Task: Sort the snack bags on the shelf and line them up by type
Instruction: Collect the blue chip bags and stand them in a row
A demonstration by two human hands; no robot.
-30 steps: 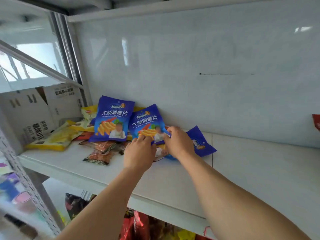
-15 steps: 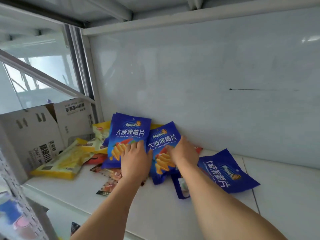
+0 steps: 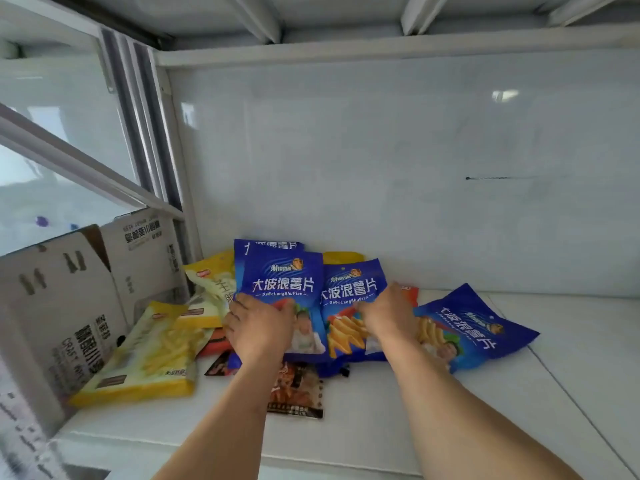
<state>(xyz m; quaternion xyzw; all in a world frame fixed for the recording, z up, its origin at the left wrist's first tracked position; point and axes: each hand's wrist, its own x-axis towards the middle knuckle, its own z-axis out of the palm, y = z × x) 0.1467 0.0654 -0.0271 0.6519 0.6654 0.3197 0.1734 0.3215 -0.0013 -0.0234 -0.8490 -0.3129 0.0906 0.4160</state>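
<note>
- Since half a second before, both my hands had slid lower on the two upright blue bags, and the third blue bag (image 3: 478, 327) had ended up face-up on the shelf (image 3: 554, 393).
- My left hand (image 3: 258, 329) lay on the left blue bag (image 3: 282, 289), fingers curled over its lower edge, gripping it.
- My right hand (image 3: 388, 317) held the middle blue bag (image 3: 349, 299) the same way, fingers bent onto its front.
- Both bags leaned against the back wall, side by side and overlapping.
- Yellow bags (image 3: 152, 355) lay to the left beside a cardboard box (image 3: 62, 306).
- A dark snack packet (image 3: 298, 393) lay flat between my forearms.
</note>
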